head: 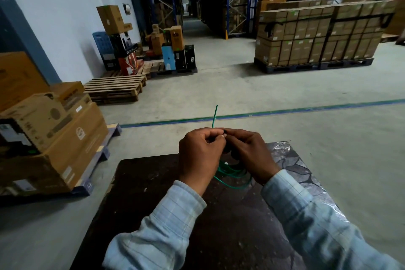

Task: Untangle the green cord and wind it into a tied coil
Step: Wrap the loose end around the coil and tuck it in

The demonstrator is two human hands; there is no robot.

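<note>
The thin green cord (232,173) hangs in several loops between and below my two hands, above the dark table (153,193). One free end of the cord sticks straight up from where my fingertips meet. My left hand (200,155) and my right hand (247,152) are both pinched on the cord at the top of the loops, thumbs and forefingers touching each other. The knot or crossing between the fingers is hidden. Both arms wear pale checked sleeves.
The table's right part (291,166) is covered in shiny patterned wrap. Stacked cardboard boxes (50,138) on a pallet stand to the left. Wooden pallets (116,89) and a large palletised block of boxes (315,35) stand farther off on the concrete floor.
</note>
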